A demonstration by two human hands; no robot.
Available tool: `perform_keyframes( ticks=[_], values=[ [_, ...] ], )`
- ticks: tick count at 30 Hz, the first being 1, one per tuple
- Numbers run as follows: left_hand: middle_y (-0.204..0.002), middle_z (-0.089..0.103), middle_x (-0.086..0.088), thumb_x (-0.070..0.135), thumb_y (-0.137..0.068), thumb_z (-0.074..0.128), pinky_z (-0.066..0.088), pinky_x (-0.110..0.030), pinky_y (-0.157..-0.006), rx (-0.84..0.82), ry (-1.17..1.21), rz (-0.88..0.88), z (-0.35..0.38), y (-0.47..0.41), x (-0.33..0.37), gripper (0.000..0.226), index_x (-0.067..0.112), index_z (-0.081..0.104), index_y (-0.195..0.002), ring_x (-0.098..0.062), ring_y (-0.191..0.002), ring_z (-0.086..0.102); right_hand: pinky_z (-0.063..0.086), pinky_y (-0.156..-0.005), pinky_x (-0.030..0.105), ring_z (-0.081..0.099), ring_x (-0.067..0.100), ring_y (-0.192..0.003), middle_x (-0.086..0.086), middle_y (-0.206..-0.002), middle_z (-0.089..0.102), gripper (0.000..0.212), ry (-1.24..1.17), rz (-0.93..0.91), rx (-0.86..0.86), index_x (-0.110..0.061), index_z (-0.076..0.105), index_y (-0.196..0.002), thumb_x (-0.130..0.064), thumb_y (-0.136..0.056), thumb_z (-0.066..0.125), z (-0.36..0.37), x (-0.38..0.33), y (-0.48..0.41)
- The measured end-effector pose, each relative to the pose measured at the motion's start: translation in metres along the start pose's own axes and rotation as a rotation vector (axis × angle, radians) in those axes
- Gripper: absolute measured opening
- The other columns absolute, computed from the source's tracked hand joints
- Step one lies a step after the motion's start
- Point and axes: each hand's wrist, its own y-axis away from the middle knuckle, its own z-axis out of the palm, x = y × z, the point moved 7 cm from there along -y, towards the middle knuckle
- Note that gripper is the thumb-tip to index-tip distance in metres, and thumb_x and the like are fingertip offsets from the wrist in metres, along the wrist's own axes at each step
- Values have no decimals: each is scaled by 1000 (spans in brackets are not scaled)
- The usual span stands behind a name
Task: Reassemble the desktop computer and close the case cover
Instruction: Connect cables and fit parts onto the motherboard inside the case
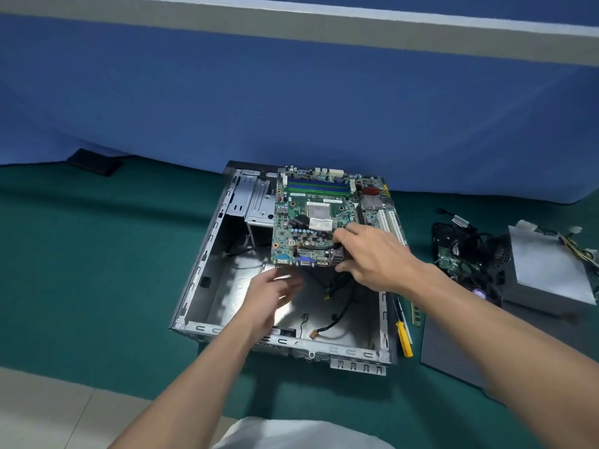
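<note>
An open grey computer case (201, 277) lies on the green mat with loose black cables (340, 306) on its floor. A green motherboard (321, 209) hangs tilted over the case's far half. My right hand (369, 257) grips the board at its near right edge, thumb underneath and fingers on top. My left hand (275, 293) is blurred and hovers inside the case just below the board's near edge, fingers loosely spread and holding nothing. The flat grey case cover (453, 348) lies on the mat right of the case, partly under my right forearm.
A yellow-handled screwdriver (403, 335) and a memory stick (416, 314) lie beside the case's right wall. Farther right sit a black fan with tangled cables (466, 244) and a grey power supply (544, 270). A blue partition (291, 108) stands behind; a black object (94, 162) lies at its foot.
</note>
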Motion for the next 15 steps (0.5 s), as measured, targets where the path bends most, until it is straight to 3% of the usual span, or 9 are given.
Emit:
perform_keyframes(
  ticks=[2,4,8,11,15],
  values=[
    [-100,73,-6,-5,-87,54,47,-22,-67,-26,-377,-12,9,-6,-6,29,6,66,-112,-18,-89,66,47,-70,37,55,24,-87,3,-101,53,41,-34,-12,42,-13,47,-115,-41,-89,62,-8,-2,6],
    [-110,68,-5,8,-88,61,45,-24,-72,-105,-783,-29,20,-9,-12,26,13,67,-113,-15,-89,60,49,-72,38,53,21,-84,1,-99,51,39,-66,-12,72,-14,46,-111,-43,-89,61,-16,-2,13],
    [-148,41,-4,28,-90,59,38,-26,-100,-335,-1328,-99,44,-8,-24,55,20,44,-143,-22,-129,46,45,-75,37,49,19,-87,-5,-99,46,39,-134,-28,109,-15,46,-112,-45,-90,59,-30,1,28],
    [-142,47,-12,29,-90,61,43,-30,-91,-377,-1423,9,69,-8,-20,59,12,40,-143,-28,-122,51,45,-83,39,51,21,-98,-1,-107,53,41,-200,-47,124,-16,48,-116,-45,-89,61,-43,8,38],
    [-127,56,-8,22,-84,65,47,-40,-94,-308,-1208,207,100,-15,-8,54,15,45,-134,-28,-112,55,45,-86,39,51,19,-100,-4,-108,54,42,-227,-73,128,-18,49,-117,-47,-89,60,-51,19,52]
  ],
)
